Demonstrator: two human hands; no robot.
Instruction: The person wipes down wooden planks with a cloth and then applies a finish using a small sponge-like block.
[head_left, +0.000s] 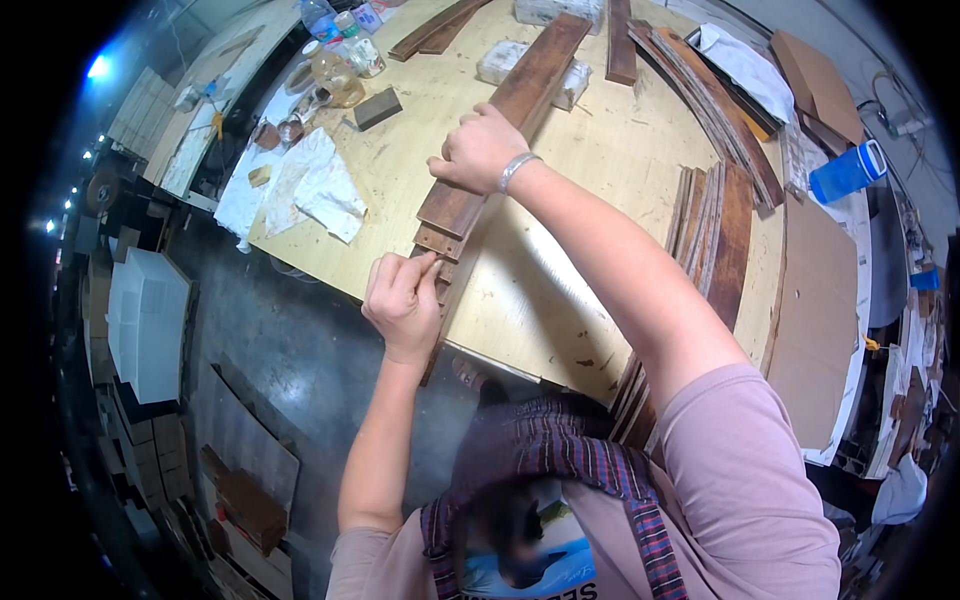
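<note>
A long dark-brown wooden board (545, 70) lies slantwise over the table, its near end stepped and marked with small holes. Across its middle rests my right hand (483, 150), closed on the board with the fingers curled. My left hand (405, 305) is at the stepped near end, thumb and fingertips pinched together against the wood. Whatever sits between those fingertips is too small and covered to make out. Under the far part of the board is a pale wrapped block (500, 62).
The light wooden table (540, 290) carries stacked brown strips (725, 240) at right. A dark block (378, 109), stained white cloth (325, 190) and bottles (335, 75) stand or lie at left. A blue jug (848, 172) is far right; a white box (148, 325) is left on the floor.
</note>
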